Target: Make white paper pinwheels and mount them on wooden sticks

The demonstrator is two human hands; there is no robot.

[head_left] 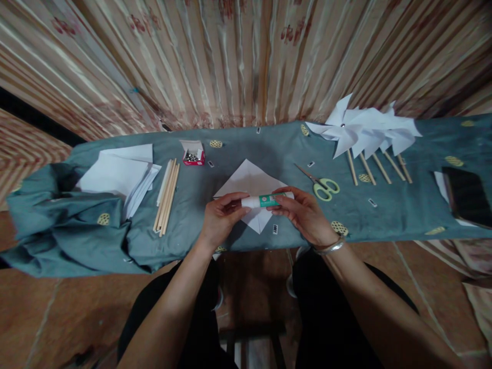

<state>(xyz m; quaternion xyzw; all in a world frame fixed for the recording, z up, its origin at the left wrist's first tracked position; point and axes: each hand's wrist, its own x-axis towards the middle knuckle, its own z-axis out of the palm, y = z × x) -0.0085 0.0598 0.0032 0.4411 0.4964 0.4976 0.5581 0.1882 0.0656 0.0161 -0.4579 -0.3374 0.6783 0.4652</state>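
Note:
A white and green glue stick (pixel 265 200) lies level between my two hands. The fingers of my left hand (pixel 224 215) pinch its white cap end. Around the other end closes my right hand (pixel 303 210), which has a silver bracelet at the wrist. Beneath the glue stick, a white sheet of paper (pixel 249 174) rests on the cloth, turned cornerwise and with crease or cut lines. Both hands cover part of this sheet. Just right of it lie scissors (pixel 323 188) with light green handles.
A grey-green cloth (pixel 238 246) covers the narrow table. On the left are stacked papers (pixel 119 174), wooden sticks (pixel 167 197) and a small red box (pixel 193 156) of metal pins. Several paper pinwheels (pixel 369 130) lie back right; a dark phone (pixel 467 195) sits far right. Behind hangs a curtain (pixel 246 61).

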